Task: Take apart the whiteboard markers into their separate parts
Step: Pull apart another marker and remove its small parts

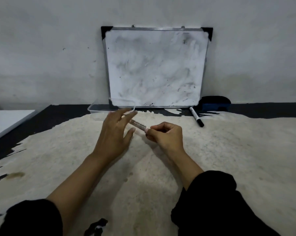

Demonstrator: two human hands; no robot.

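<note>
Our right hand (166, 135) pinches one marker (139, 125) by its end; our left hand (115, 132) is spread beside it. Looks like the dismantling step: next we grip the barrel and pull.

The room is dim and greyish, with a soft light from above and in front that throws faint shadows of the left hand (115, 132) and right hand (164, 134) toward the viewer onto the pale table cover (229, 159). The wide lens bows the whiteboard (156, 68) frame and bends the table's far edge at the sides. The left hand's fingertips are motion-blurred, the whole view is soft and grainy, and the black sleeves (212, 210) lose all detail.
</note>
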